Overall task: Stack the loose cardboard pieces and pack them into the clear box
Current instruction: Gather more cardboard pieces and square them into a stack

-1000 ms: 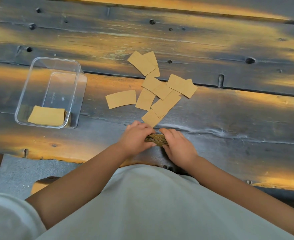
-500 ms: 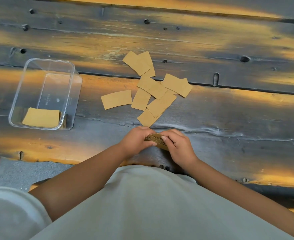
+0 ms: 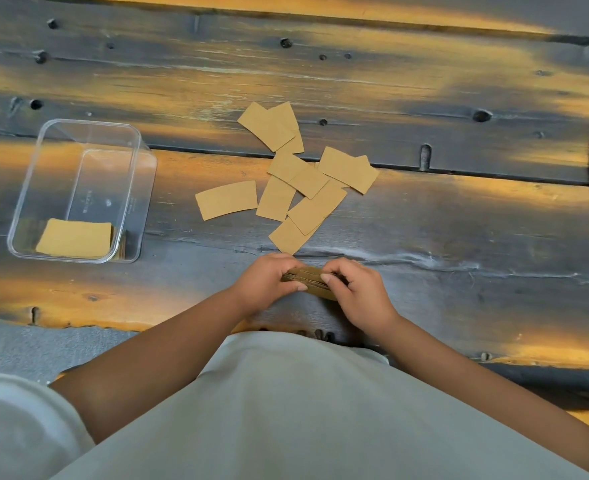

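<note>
Both hands, left hand (image 3: pixel 268 280) and right hand (image 3: pixel 357 289), clamp the stack (image 3: pixel 308 283) by its short ends. The clear box (image 3: pixel 88 128) lies far to the left, nearer the left hand

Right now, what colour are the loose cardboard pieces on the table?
Tan brown, plain, seen in the head view: loose cardboard pieces.

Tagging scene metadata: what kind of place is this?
Hard to pin down; probably an informal home or workshop spot, not a lab. The worn plank table has knots and holes, a clear box sits on it, and both hands, left hand and right hand, hold a cardboard stack.
</note>
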Available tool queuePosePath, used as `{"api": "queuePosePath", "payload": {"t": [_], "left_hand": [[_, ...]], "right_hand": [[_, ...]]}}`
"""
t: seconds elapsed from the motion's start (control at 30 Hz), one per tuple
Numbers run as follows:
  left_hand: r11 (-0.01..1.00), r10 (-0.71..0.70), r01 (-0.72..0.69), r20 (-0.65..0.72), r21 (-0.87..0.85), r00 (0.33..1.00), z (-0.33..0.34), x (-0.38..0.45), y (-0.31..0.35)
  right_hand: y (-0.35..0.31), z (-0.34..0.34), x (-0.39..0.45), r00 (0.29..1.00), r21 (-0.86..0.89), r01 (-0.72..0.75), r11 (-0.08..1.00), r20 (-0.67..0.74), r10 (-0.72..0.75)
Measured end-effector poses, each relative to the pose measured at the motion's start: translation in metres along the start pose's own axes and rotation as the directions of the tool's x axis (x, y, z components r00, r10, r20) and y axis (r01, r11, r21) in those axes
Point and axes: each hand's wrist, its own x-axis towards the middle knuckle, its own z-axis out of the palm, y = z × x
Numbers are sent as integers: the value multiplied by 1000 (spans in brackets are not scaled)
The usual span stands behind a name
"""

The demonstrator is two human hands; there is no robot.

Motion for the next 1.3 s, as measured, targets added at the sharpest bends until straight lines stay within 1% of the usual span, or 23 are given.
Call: {"api": "queuePosePath", "payload": {"t": [0.07,0.13,0.23,0.3,0.43,0.53,0.6,0.7,0.8,0.83,0.87,0.9,0.93,0.97,1.0,1.03,1.07,1.1,1.17,1.2,1.23,1.3], "left_hand": [[1000,-23,23,-1,8,1000,-1,0,0],[999,-37,37,1,29,999,0,1,0],[998,-30,31,-17,55,999,1,1,0],[998,-22,22,-9,60,1000,1,2,-1],[997,-2,3,-10,75,1000,1,2,0],[996,7,-5,-20,84,1000,2,1,0],[997,7,-5,-28,80,1000,2,1,-1],[996,10,-6,-39,84,999,3,0,-1],[996,15,-12,-38,88,999,4,-1,-2],[996,19,-15,-38,91,999,4,-1,-2],[995,24,-20,-40,93,999,4,-1,-2],[995,29,-25,-44,93,999,4,-1,-3],[995,33,-28,-47,97,998,5,-2,-3],[994,36,-31,-51,104,998,6,-2,-3],[993,35,-29,-56,112,998,6,-3,-3],[993,31,-23,-60,119,998,7,-4,-2],[993,25,-17,-66,121,997,8,-4,-1],[993,19,-10,-77,115,997,9,-5,0],[996,-14,24,-117,85,993,12,-5,0],[996,-59,67,-133,59,989,14,-6,0],[992,-119,124,-145,22,982,16,-7,0],[976,-215,205,-168,-80,962,19,-9,1]], "right_hand": [[1,1,-4,995,116,-102,988,-3,103],[2,2,-9,984,210,-171,963,-20,179],[4,2,-14,972,300,-189,935,-81,222],[4,1,-19,963,320,-206,925,-100,249],[8,-7,-24,926,360,-238,902,-195,322],[10,-17,-25,890,430,-230,873,-270,368],[11,-24,-26,873,530,-208,822,-279,401],[16,-35,-27,844,575,-208,791,-304,443],[23,-48,-24,770,699,-160,696,-352,531],[26,-52,-22,761,723,-148,674,-353,545],[28,-55,-19,772,714,-151,684,-347,533],[30,-58,-16,801,644,-176,744,-346,489],[31,-59,-13,844,507,-207,837,-340,415],[31,-58,-9,894,321,-220,921,-311,322],[29,-54,-6,939,151,-191,970,-259,225],[25,-47,-3,973,38,-130,991,-188,135],[21,-40,0,994,-9,-66,998,-91,65],[14,-31,0,999,-5,-27,1000,22,27],[7,-14,-1,973,4,-17,1000,232,16],[8,-8,-2,958,-53,-13,998,284,28],[9,-4,-1,954,-134,-2,991,298,42],[12,0,1,959,-257,35,966,282,40]]}}
